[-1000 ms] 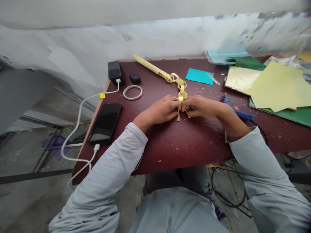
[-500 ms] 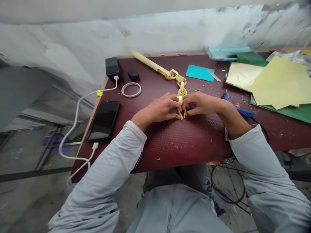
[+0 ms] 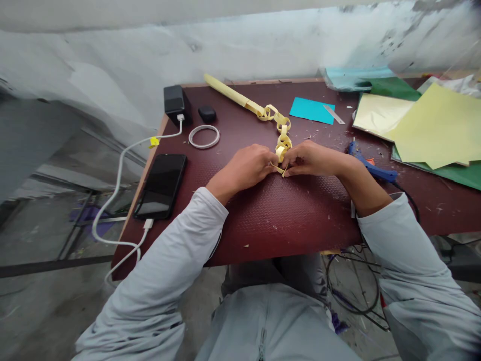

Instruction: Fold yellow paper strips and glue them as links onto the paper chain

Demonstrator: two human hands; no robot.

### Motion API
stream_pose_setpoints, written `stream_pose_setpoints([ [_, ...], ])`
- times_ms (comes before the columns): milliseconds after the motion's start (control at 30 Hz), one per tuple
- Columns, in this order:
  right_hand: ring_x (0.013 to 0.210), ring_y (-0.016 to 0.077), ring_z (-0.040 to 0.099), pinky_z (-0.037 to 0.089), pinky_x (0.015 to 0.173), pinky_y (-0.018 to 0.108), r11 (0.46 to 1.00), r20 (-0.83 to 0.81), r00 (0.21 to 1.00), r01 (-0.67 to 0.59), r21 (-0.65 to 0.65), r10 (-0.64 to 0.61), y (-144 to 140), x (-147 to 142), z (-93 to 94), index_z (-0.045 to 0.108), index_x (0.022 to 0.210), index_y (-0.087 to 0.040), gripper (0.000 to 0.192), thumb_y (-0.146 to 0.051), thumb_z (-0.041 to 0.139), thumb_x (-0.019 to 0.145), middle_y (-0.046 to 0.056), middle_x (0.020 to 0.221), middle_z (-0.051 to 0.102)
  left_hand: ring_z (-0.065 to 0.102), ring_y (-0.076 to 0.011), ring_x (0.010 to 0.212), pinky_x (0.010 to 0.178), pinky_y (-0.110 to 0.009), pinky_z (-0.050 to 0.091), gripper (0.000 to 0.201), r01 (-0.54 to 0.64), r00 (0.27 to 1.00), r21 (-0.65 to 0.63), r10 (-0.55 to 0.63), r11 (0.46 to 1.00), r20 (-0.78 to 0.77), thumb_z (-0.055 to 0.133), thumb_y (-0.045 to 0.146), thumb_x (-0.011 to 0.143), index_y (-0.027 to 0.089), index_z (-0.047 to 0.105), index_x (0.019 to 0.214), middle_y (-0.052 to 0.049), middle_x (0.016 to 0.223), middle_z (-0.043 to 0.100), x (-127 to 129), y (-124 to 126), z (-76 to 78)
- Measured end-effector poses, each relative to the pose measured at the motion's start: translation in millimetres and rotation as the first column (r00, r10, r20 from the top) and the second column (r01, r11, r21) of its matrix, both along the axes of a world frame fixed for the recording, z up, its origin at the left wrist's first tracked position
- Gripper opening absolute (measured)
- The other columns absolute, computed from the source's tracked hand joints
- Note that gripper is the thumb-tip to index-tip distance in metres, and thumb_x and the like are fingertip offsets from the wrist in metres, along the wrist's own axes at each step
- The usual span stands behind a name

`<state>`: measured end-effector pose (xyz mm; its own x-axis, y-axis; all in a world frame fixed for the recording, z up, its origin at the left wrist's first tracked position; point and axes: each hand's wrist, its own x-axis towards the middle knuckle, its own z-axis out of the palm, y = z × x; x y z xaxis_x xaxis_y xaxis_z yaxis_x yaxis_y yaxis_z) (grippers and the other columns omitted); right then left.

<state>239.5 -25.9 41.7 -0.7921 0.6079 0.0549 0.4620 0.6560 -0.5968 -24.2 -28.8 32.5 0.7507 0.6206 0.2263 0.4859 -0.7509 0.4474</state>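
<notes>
Between my hands is a yellow paper strip [image 3: 278, 169], bent through the near end of a yellow paper chain [image 3: 284, 136]. My left hand [image 3: 251, 165] pinches one end of this strip, its fingers curled together. Just beside it, my right hand [image 3: 310, 159] pinches the other end between thumb and fingers. The two strip ends come together low in front of the fingertips; whether they touch I cannot tell. From my hands the chain's loops run away to a long yellow paper roll [image 3: 229, 93] lying near the table's back edge. My fingers partly hide the nearest loop.
To the right lie a blue glue gun [image 3: 372, 166], a cyan paper piece [image 3: 310, 110] with a metal blade [image 3: 334, 115], and yellow sheets [image 3: 439, 128]. At left are a phone [image 3: 161, 185], a black power bank [image 3: 176, 104], a black case [image 3: 207, 114], a white ring [image 3: 204, 137] and a white cable [image 3: 119, 175].
The strip's two ends, which pointed down toward me side by side, now cross toward each other. My left fingers have curled in closer. The view has shifted slightly.
</notes>
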Motion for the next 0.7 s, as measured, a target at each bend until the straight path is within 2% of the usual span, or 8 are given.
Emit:
stream_pose_setpoints([
  [100,0.073,0.0139,0.055,0.038,0.071,0.030,1.000,-0.008,1.000,0.007,0.000,-0.007,-2,-2,1.5,0.083,0.103,-0.020,0.022,-0.042,0.080,0.099,0.000,0.088,0.073,0.065,-0.0190,0.077,0.078,-0.033,0.046,0.017,0.011,1.000,0.013,-0.010,1.000,-0.018,0.067,0.011,0.099,0.016,0.082,0.093,-0.008,0.088,0.077,2,-1,0.7],
  [233,0.074,0.0144,0.057,0.040,0.071,0.030,1.000,-0.017,1.000,-0.018,-0.009,0.018,-4,-7,1.4,0.084,0.104,-0.020,0.023,-0.042,0.081,0.098,0.001,0.089,0.073,0.066,-0.0178,0.076,0.075,-0.031,0.045,0.007,0.041,0.998,-0.008,-0.040,0.999,0.048,0.074,0.014,0.097,0.015,0.081,0.095,-0.007,0.088,0.078,2,0,0.2],
  [333,0.077,0.0150,0.060,0.042,0.073,0.031,0.999,-0.038,0.999,-0.034,0.004,0.034,-4,-8,-0.9,0.082,0.098,-0.019,0.021,-0.040,0.080,0.100,0.003,0.093,0.076,0.066,-0.0169,0.076,0.074,-0.029,0.045,0.004,0.061,0.996,-0.038,-0.058,0.997,0.064,0.077,0.015,0.096,0.016,0.080,0.095,-0.005,0.087,0.077,0,0,2.0],
  [500,0.073,0.0139,0.055,0.038,0.070,0.030,1.000,-0.027,1.000,0.001,0.024,-0.001,1,-3,-1.7,0.073,0.086,-0.019,0.027,-0.040,0.076,0.103,0.001,0.085,0.071,0.064,-0.0166,0.075,0.076,-0.030,0.045,0.011,0.093,0.994,-0.033,-0.091,0.995,0.053,0.075,0.017,0.099,0.016,0.077,0.088,-0.006,0.087,0.076,-3,1,8.0],
  [700,0.073,0.0143,0.054,0.036,0.070,0.031,0.998,-0.005,0.999,0.050,0.047,-0.050,6,6,1.9,0.071,0.088,-0.019,0.030,-0.043,0.073,0.105,0.001,0.085,0.070,0.072,-0.0194,0.086,0.083,-0.032,0.051,0.010,0.167,0.983,-0.078,-0.160,0.983,0.093,0.073,0.023,0.102,0.018,0.081,0.097,-0.007,0.096,0.080,-4,2,9.8],
])
